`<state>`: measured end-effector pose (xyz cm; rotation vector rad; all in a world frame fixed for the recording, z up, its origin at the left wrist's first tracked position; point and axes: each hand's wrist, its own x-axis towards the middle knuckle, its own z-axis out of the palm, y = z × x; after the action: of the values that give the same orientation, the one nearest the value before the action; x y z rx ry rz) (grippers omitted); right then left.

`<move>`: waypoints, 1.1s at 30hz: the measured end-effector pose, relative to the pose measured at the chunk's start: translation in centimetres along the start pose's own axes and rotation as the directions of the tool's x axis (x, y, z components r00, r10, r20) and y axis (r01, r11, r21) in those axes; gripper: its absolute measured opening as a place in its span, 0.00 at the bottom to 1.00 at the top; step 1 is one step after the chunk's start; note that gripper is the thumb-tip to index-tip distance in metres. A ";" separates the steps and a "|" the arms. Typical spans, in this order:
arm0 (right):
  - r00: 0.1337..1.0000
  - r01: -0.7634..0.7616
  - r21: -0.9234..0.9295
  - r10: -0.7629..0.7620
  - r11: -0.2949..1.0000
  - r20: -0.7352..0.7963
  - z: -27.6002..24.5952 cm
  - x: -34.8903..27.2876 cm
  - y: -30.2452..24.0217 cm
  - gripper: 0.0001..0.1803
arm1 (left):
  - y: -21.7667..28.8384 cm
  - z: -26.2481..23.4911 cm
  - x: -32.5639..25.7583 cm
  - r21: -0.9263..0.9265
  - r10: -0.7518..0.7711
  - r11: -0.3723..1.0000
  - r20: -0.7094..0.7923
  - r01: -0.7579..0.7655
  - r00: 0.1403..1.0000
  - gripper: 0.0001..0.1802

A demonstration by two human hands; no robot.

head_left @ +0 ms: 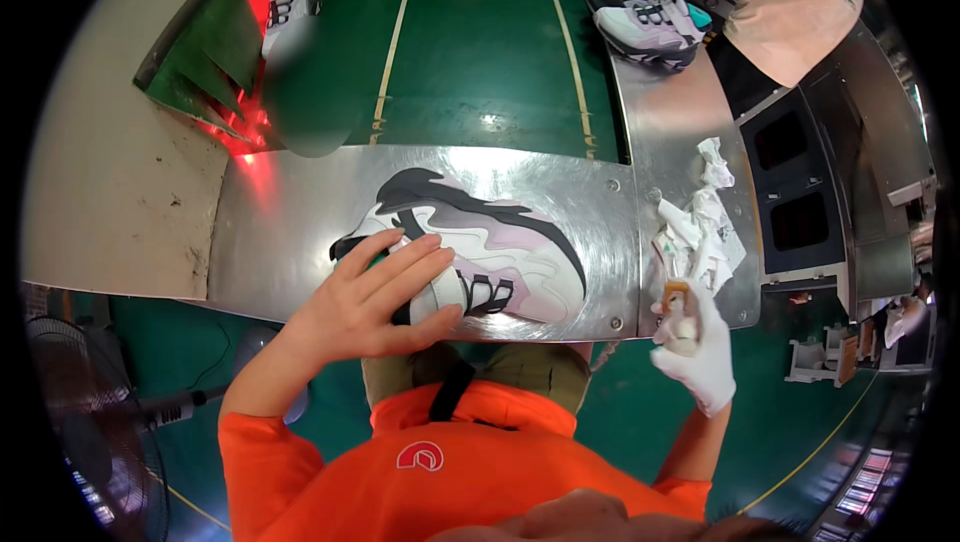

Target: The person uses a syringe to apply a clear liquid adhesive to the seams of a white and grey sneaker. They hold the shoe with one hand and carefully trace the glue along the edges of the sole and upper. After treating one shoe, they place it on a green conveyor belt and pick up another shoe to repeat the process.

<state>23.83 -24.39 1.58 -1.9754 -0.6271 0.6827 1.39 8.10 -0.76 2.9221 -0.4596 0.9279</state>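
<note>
A sneaker in white, lilac and black lies on its side on the steel table, sole edge away from me and laces toward me. My bare left hand grips it around the collar and tongue, fingers across the top and thumb on the near side. Part of the collar is hidden under that hand. At the table's right end my right hand, in a white glove, is closed around a small tan and whitish object whose kind I cannot make out. Crumpled white paper or cloth lies just beyond it.
A green conveyor belt with pale lines runs beyond the steel table. Several similar sneakers stand at its right; another shoe is by the red-lit opening at left. A peach-coloured cap shows at top right. A fan stands at lower left.
</note>
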 end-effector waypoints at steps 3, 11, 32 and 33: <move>1.000 0.020 0.208 -0.017 0.978 -0.013 -0.7 0.4 -1.1 0.47 | -0.6 -0.1 0.4 -0.040 -0.003 0.999 0.034 0.005 0.999 0.14; 0.999 -0.039 0.084 0.037 0.996 0.025 -0.4 1.9 -0.1 0.51 | -2.0 -0.9 2.5 -0.127 -0.022 0.991 0.084 0.033 0.996 0.13; 0.947 0.096 0.239 -0.015 0.966 -0.322 0.6 0.3 0.6 0.56 | -2.4 -0.9 4.4 -0.169 -0.080 0.980 0.151 0.106 0.985 0.13; 0.943 0.072 0.205 0.000 0.976 -0.332 0.4 -0.1 0.8 0.55 | -2.4 -0.9 4.5 -0.170 -0.075 0.980 0.153 0.101 0.985 0.13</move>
<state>23.62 -24.52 0.72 -1.8159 -0.3667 0.3648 5.10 9.32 2.67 2.8321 -0.3923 0.6296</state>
